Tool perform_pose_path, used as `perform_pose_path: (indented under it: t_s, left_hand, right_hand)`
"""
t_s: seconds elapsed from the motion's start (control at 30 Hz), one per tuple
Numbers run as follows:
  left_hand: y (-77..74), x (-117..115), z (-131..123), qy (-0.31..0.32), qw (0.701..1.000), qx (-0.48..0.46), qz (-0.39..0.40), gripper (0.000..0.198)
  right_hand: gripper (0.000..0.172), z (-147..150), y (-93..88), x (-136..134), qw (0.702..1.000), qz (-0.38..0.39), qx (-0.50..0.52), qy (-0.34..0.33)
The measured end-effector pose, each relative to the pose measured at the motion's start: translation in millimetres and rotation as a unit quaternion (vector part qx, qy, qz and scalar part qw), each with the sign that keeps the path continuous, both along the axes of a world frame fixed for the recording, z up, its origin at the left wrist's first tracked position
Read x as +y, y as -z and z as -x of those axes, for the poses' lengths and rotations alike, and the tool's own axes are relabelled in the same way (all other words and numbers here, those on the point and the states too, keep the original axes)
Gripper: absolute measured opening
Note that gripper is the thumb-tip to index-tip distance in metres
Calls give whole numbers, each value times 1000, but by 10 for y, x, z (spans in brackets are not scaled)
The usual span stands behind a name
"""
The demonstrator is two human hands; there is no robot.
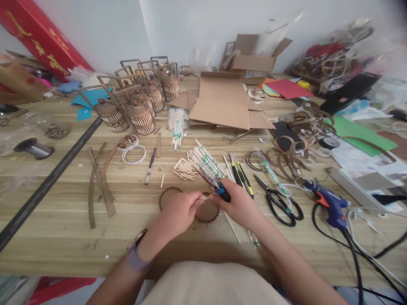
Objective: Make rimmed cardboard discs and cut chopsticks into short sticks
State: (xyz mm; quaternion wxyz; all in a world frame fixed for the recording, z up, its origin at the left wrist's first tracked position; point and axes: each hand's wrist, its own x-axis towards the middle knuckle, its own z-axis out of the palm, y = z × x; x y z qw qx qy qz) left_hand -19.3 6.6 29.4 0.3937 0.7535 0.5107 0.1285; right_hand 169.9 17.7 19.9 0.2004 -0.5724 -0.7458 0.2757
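My right hand is closed round pliers with blue and black handles, their metal jaws pointing up and to the left. Just left of it, my left hand pinches a small pale wooden stick, partly hidden by the fingers. Beneath the hands lie two round cardboard discs with notched rims, the right disc and the left disc, partly covered by my left hand. Beyond the hands are a pile of short cut sticks and a bundle of paper-wrapped sticks.
Box cutters, black scissors and a blue glue gun with trailing cables lie rightward. Several woven lanterns stand at back left, near flattened cardboard. Cardboard strips and a wire spool lie left.
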Motion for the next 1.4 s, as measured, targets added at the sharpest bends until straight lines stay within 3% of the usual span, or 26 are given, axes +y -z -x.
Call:
perform_pose_path:
  t_s: [0.07, 0.13, 0.2, 0.3, 0.43, 0.67, 0.9, 1.07, 1.23, 1.33, 1.4]
  left_hand:
    - [-13, 27, 69, -5, 982, -148, 117, 30]
    - [-12, 38, 83, -48, 945, -248, 206, 33]
    - [4, 37, 49, -88, 921, -279, 257, 40]
    - [27, 31, -34, -92, 906, -278, 306, 46]
    - [33, 36, -93, -109, 902, -283, 309, 44]
    - [86, 30, -83, -75, 902, -294, 307, 41]
    - [108, -2, -97, -75, 896, -286, 331, 35]
    - [113, -8, -87, -102, 878, -313, 348, 43]
    - [120, 23, -85, -186, 828, -392, 355, 47]
    - [113, 30, -129, -215, 800, -436, 351, 39]
    - [105, 25, -170, -230, 798, -434, 349, 31]
  right_hand:
    - [19, -90, -57, 13, 993, 59, 97, -26]
    - [22, -138, -107, 6, 986, 81, 143, -42]
    - [18, -147, -147, -15, 985, 79, 141, -59]
    - [8, -122, -186, -50, 986, 83, 110, -96]
    - [17, -84, -212, -78, 986, 87, 89, -107]
    - [33, -64, -186, -65, 984, 87, 93, -126]
    - [39, -49, -180, -43, 980, 77, 94, -156]
    - [42, -39, -152, -48, 983, 19, 103, -148]
    - [44, 22, -72, -112, 986, -103, 114, -58]
    - [58, 88, -9, -187, 990, -95, 97, -31]
    - [65, 128, 28, -224, 992, -90, 87, -30]
